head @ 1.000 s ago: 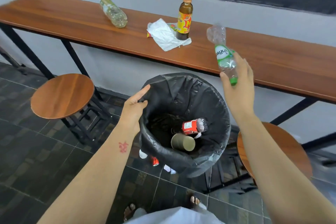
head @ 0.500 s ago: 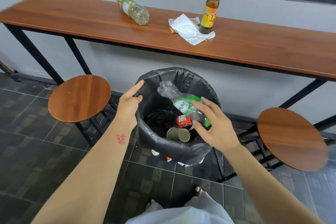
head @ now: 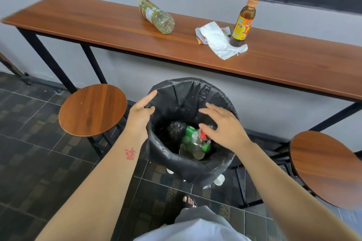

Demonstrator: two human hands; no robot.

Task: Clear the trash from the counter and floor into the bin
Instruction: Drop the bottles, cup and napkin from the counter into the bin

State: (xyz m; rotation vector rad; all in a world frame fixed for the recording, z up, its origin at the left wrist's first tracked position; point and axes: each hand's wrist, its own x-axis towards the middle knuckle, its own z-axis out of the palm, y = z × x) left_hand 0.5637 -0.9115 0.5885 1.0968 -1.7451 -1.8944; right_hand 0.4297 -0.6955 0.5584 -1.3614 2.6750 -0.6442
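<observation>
A: Head view, hands?
B: Left hand pinches bin rim; right hand spread, empty, above bin.
A: Trash?
B: Green bottle inside bin; clear bottle, brown bottle, wrapper near counter's back edge.

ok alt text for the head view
A left hand grips the rim of a black-lined bin; the open right hand hovers over a green-labelled bottle inside. Behind, a counter holds a toppled plastic bottle, a brown bottle and a wrapper.
</observation>
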